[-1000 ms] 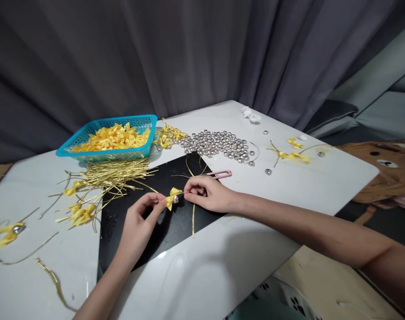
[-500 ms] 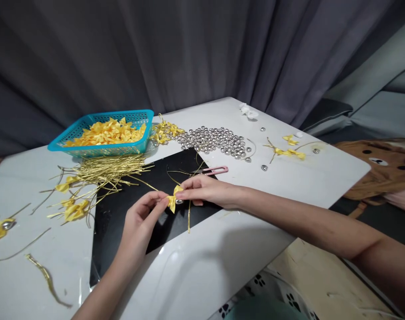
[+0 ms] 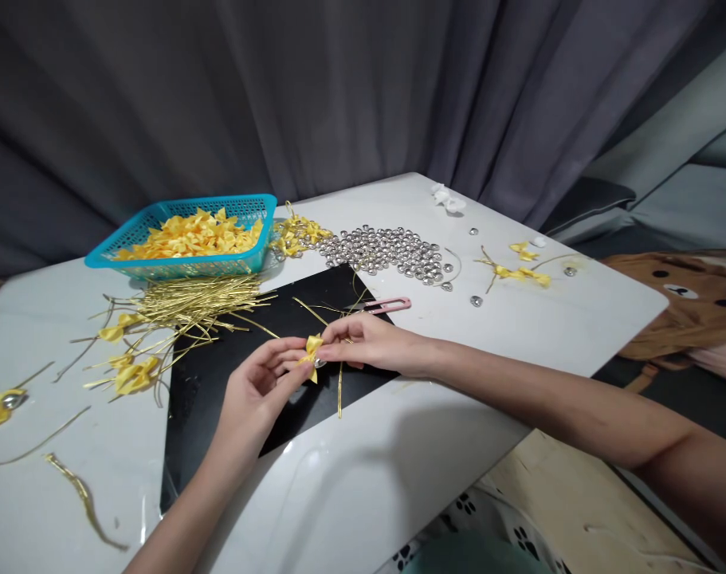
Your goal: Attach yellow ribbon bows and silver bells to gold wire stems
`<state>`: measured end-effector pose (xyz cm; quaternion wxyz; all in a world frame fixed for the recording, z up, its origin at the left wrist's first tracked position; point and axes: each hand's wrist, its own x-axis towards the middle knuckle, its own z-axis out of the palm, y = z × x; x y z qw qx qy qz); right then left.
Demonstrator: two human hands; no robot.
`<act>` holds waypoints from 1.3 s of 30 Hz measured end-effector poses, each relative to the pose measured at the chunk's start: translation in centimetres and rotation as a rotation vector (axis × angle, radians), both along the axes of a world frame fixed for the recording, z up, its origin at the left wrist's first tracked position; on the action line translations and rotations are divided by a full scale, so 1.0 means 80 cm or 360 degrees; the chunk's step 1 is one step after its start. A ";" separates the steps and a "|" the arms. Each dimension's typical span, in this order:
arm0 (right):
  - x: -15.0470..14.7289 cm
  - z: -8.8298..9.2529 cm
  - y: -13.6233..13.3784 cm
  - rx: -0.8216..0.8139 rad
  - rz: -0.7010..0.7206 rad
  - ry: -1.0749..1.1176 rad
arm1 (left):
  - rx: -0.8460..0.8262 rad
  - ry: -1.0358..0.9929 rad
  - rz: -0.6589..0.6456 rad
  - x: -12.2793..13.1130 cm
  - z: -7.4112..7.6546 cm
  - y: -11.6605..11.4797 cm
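Note:
Over a black mat (image 3: 219,430), a small yellow ribbon bow (image 3: 312,347) is pinched between my two hands. My left hand (image 3: 270,375) grips its left side with thumb and fingers closed. From the right, my right hand (image 3: 368,343) pinches the same bow, with a bit of something silver showing beside the thumb. Gold twist ties (image 3: 339,391) stick out below and above my right hand. Just beyond that hand lies a pink-handled cutter or similar tool (image 3: 392,304), its far end partly hidden among thin wires.
A blue basket (image 3: 267,215) full of yellow bows stands at the back left, with a heap of gold ties (image 3: 195,303) before it. Silver heart-shaped pieces (image 3: 392,251) are piled behind the mat. Finished-looking bows (image 3: 136,375) and stray ties lie left; more bows (image 3: 521,276) lie right.
The bow has turned to a more upright angle between my fingers. My left fingers have shifted slightly around it; my right hand has hardly moved.

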<state>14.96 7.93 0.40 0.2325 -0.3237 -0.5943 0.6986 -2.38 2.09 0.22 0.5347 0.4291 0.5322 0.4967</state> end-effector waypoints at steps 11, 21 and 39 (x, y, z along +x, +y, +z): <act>-0.002 -0.004 -0.003 0.0078 -0.0054 0.0102 | 0.0105 0.0165 -0.0025 0.005 -0.001 -0.003; 0.001 0.001 -0.004 0.0187 -0.0078 0.0044 | -0.0139 -0.0218 0.0143 0.003 -0.003 0.000; 0.005 0.005 0.005 0.0525 -0.0704 -0.0250 | -0.0149 -0.0303 0.0141 0.002 0.001 0.001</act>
